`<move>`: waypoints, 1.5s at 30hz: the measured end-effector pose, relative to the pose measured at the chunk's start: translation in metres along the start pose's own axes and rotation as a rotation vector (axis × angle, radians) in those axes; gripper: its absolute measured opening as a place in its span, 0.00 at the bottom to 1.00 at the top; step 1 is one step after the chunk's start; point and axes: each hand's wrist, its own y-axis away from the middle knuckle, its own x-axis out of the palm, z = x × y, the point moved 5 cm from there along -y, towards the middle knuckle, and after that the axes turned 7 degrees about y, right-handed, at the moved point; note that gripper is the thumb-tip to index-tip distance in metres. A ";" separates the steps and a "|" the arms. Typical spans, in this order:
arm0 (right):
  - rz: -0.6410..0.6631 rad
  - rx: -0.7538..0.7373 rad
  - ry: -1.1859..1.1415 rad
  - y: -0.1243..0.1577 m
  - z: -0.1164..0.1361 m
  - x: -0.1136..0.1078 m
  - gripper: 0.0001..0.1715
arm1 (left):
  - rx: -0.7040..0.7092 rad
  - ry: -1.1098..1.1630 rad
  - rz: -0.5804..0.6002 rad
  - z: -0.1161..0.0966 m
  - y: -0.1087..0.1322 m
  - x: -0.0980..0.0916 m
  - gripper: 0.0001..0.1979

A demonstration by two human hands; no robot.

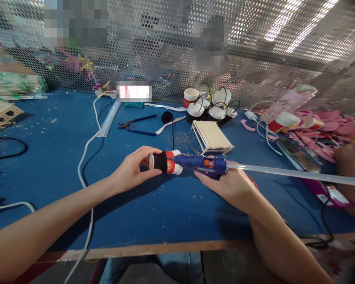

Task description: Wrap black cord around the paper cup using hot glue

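Observation:
Between the fingers and thumb of my left hand (136,167) lies a small red and white paper cup (174,169) on its side, with a black band (162,161) around one end. My right hand (232,183) is wrapped round the handle of a blue glue gun (204,163). The gun's tip points left and meets the cup, though whether it touches is hard to tell. A long clear glue stick (284,173) sticks out of the gun's back end. Just beyond the gun stands a little rack of pale wooden sticks (213,136).
Several paper cups with black cord handles (217,110) stand at the back. Blue-handled pliers (140,124), a black disc (167,117) and a white cable (88,150) lie on the blue table (130,225). Pink petals (340,128) and another person's arm (350,169) are at right.

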 end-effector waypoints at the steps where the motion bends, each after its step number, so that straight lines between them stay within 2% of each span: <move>1: -0.003 -0.010 -0.006 0.000 0.000 0.000 0.09 | -0.001 0.004 -0.001 0.000 0.000 0.000 0.21; 6: 0.014 -0.077 -0.003 0.001 0.000 0.001 0.07 | -0.031 -0.001 -0.017 0.001 0.000 0.000 0.22; 14: 0.027 -0.064 0.021 0.001 0.001 0.002 0.08 | -0.089 0.013 -0.024 0.003 0.000 -0.001 0.22; 19: -0.010 -0.067 0.019 0.002 0.001 -0.001 0.07 | -0.091 0.019 -0.031 0.002 0.000 0.000 0.22; 25: 0.040 -0.072 0.024 0.002 0.001 0.000 0.07 | -0.099 0.022 -0.029 0.001 0.000 0.000 0.22; 33: 0.060 -0.046 -0.038 0.003 0.001 0.001 0.07 | -0.081 -0.013 -0.040 -0.002 -0.001 -0.002 0.22; 39: 0.016 -0.047 -0.041 0.003 0.001 -0.001 0.06 | -0.071 -0.019 -0.022 -0.001 -0.001 0.000 0.22; 45: 0.021 -0.051 -0.016 0.002 0.001 -0.003 0.06 | 0.035 -0.071 -0.012 -0.006 0.000 0.000 0.21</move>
